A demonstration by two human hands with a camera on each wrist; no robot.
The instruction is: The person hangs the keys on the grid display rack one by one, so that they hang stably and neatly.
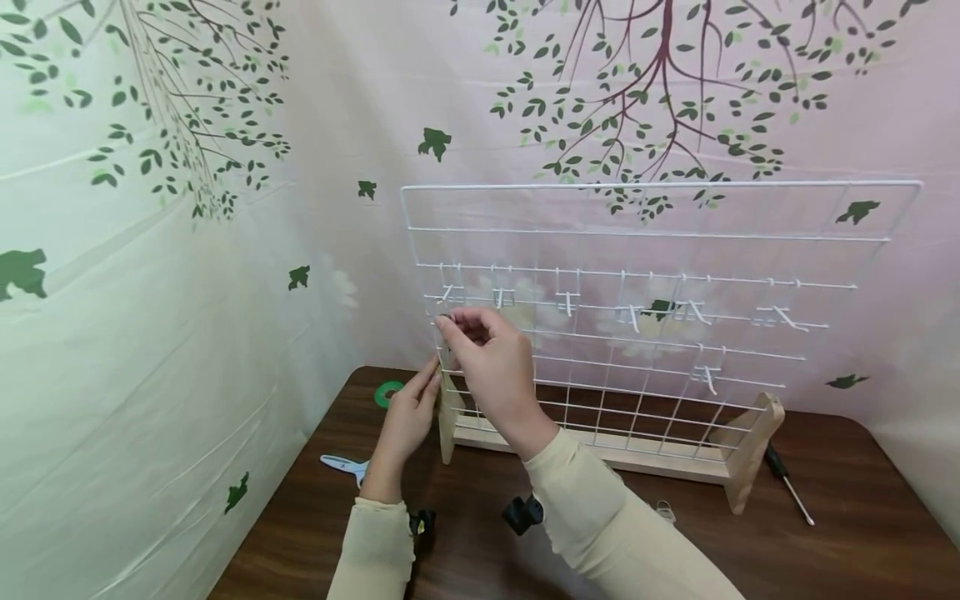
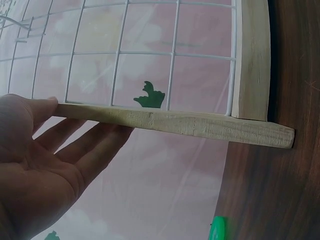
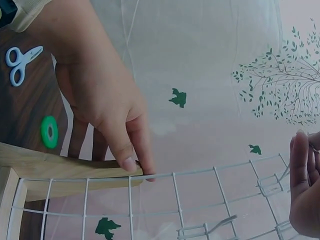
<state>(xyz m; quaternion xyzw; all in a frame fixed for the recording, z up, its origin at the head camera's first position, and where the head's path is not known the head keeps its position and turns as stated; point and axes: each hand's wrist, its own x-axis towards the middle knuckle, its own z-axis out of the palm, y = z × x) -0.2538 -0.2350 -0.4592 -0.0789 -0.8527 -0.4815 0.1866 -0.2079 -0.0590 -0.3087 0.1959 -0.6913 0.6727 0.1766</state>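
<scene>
A white wire grid rack (image 1: 660, 186) stands in a wooden base, with several white hooks (image 1: 567, 302) hung across its wires. My left hand (image 1: 408, 417) holds the left wooden side support (image 2: 200, 127), thumb on one face and fingers on the other. Higher up, at the grid's left edge, my right hand (image 1: 498, 367) has thumb and index fingertips together. They pinch a small dark thing, mostly hidden by the fingers. The right wrist view catches only part of this right hand (image 3: 306, 190), at its right edge.
Left of the rack on the brown table lie light blue scissors (image 1: 343, 464) and a green tape roll (image 1: 380, 395). A screwdriver (image 1: 777, 463) lies beyond the right wooden support (image 1: 753, 450). Cloth walls printed with leaves stand close behind and at left.
</scene>
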